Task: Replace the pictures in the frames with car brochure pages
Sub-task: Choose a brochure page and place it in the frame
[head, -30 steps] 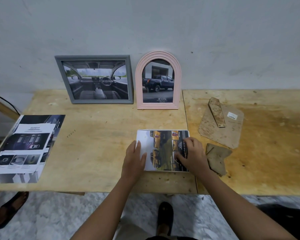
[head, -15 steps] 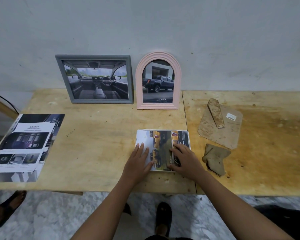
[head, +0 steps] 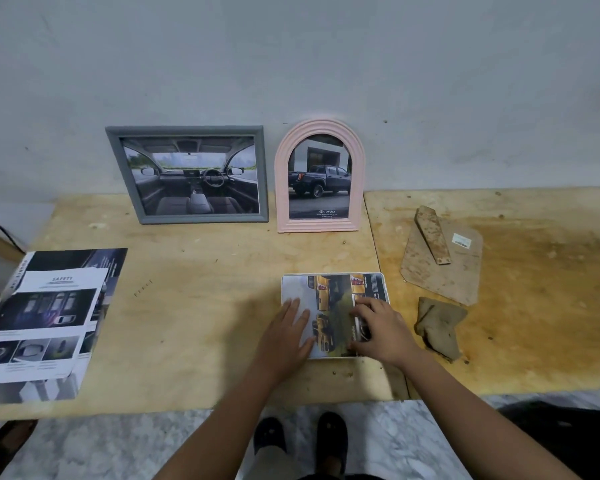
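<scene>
Left hand (head: 286, 336): lies flat with straight fingers on the page (head: 333, 296), probably to stop it sliding.
Right hand (head: 381, 329): fingers bent, tips on the page's right part; pinching or only pressing, I cannot tell.
Page: flat on the table (head: 205, 271), near the front edge.
Grey frame (head: 187, 129), pink frame (head: 281, 174): lean on the wall, car pictures inside.
Backing board (head: 461, 275): waits at the right, apart.

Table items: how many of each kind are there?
Standing frames: 2, grey frame and pink arched frame
Yellow-car page under left hand and right hand: 1
Brown backing boards: 2, large board and small board
Brochure pile: 1
Total: 6
</scene>
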